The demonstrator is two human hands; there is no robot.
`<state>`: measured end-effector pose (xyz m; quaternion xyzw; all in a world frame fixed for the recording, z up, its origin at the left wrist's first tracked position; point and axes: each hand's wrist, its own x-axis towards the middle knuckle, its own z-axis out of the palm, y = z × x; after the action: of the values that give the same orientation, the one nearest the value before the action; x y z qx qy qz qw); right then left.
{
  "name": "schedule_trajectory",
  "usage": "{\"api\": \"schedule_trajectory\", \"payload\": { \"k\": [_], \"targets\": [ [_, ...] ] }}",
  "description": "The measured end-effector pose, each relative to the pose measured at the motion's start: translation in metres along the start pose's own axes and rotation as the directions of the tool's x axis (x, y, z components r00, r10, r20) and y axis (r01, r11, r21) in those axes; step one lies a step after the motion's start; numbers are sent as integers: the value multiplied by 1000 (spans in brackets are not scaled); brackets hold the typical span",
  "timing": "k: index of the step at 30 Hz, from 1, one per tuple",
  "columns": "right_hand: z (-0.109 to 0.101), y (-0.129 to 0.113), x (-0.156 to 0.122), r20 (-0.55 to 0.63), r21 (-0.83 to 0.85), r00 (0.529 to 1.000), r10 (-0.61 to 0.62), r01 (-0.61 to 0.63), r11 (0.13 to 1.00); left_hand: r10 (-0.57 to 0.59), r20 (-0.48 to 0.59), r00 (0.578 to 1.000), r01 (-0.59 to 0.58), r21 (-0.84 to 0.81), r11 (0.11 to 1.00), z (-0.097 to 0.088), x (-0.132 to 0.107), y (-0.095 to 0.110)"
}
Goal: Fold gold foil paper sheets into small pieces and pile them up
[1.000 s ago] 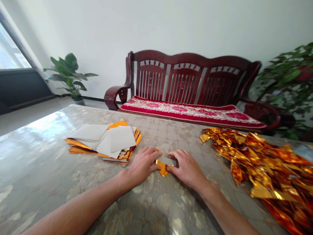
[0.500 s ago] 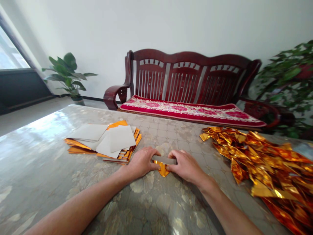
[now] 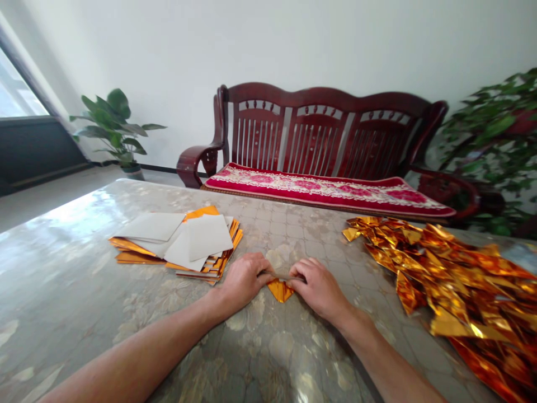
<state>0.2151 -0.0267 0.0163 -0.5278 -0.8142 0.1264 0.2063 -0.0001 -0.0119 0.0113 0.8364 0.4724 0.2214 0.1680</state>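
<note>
Both hands are down on the marbled counter [image 3: 84, 291], close together. The left hand [image 3: 245, 280] and right hand [image 3: 316, 285] are curled, fingers pinching a small folded gold foil paper [image 3: 280, 290] from either side, right at the near middle of the counter. Its gold point pokes out toward me between the thumbs.

Just left of the left hand is a messy stack of gold sheets [image 3: 184, 243], white backs up. Off to the right there's a heap of folded gold pieces [image 3: 453, 280], well apart from the hands. Nothing sits between the hands and either pile. Behind the counter: a wooden settee [image 3: 319, 129] with a red cushion [image 3: 327, 190].
</note>
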Motion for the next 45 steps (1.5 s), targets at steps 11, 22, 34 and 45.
{"api": "schedule_trajectory", "payload": {
  "k": [11, 22, 34, 45],
  "targets": [
    [-5, 3, -7, -39, -204, 934, -356, 341, 918, 262, 58, 963, -264, 382, 886, -3, -15, 6],
    [-6, 10, -10, -8, -264, 854, -520, 500, 825, 276, 161, 948, -319, 481, 816, -3, -30, 20],
    [-7, 6, -9, -43, -132, 888, -457, 448, 884, 333, 6, 943, -295, 482, 825, -1, -27, 19],
    [-9, 8, -7, 24, -10, 972, -235, 235, 972, 51, 31, 998, -58, 302, 951, -8, -17, 15]
  ]
}}
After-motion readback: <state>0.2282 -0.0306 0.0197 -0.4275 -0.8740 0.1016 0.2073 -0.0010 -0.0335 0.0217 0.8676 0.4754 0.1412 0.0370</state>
